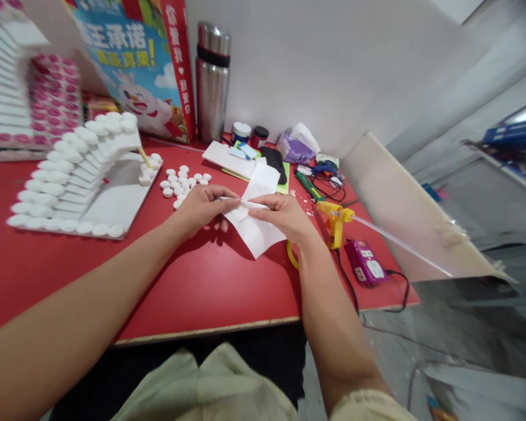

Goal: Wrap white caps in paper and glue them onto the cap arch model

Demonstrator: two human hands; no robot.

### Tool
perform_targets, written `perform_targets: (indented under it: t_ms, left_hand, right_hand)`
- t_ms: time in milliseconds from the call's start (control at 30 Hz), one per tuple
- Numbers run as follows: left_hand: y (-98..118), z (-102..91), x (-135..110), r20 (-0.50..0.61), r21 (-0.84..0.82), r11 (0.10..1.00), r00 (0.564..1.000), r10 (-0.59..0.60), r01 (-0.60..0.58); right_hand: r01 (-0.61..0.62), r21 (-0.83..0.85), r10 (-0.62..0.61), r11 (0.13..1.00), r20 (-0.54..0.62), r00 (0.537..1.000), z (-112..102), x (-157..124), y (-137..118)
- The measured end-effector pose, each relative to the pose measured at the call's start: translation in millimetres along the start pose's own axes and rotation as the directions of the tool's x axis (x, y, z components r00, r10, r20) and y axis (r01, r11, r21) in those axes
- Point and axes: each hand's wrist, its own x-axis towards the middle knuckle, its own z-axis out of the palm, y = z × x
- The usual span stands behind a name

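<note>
My left hand [206, 209] and my right hand [283, 215] meet over the middle of the red table. Both pinch a narrow folded or rolled strip of white paper between thumb and fingers. A wider part of the white paper [260, 235] hangs below my fingers. Another white flap reaches up behind them; whether it is the same sheet I cannot tell. Several small white rounded pieces [184, 182] lie just beyond my left hand. Farther left stands a white curved staircase model [114, 207] edged with similar white pieces. A yellow ring, perhaps a tape roll [292, 255], is partly hidden by my right wrist.
A yellow glue gun [335, 221] with a long clear stick and a purple box [366, 263] with a cable are on the right. A steel flask [213, 82], a printed carton [144, 64] and small jars [241, 132] line the back. A pink-and-white model [55, 96] stands far left.
</note>
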Motion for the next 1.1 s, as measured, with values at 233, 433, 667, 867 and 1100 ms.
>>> perform_targets:
  t_ms: [233,433,667,867,1100]
  left_hand:
    - [-4,-2.9,5,-0.071,-0.151,0.985,0.995,0.068,-0.078]
    - [1,-11.4,12,-0.25,-0.414,0.897,0.967,0.05,-0.153]
    - [0,-8.8,12,-0.209,-0.468,0.874,0.977,0.032,-0.129]
    - [-1,-8.1,11,-0.232,-0.438,0.89,0.972,0.028,-0.13]
    - [5,-6.5,11,-0.221,-0.481,0.866,0.975,0.03,-0.136]
  right_hand:
    - [0.055,0.006,-0.053,0.998,-0.2,0.978,-4,2,-1]
    - [-0.256,-0.263,0.236,0.93,-0.107,0.966,-16,-33,-39]
    - [-0.469,-0.273,0.541,0.84,0.356,0.762,-7,-60,-27]
    - [0.052,-0.642,-0.287,0.765,-0.268,0.919,-12,-46,-24]
    - [-0.325,-0.542,0.49,0.775,0.191,0.85,-4,-60,-25]
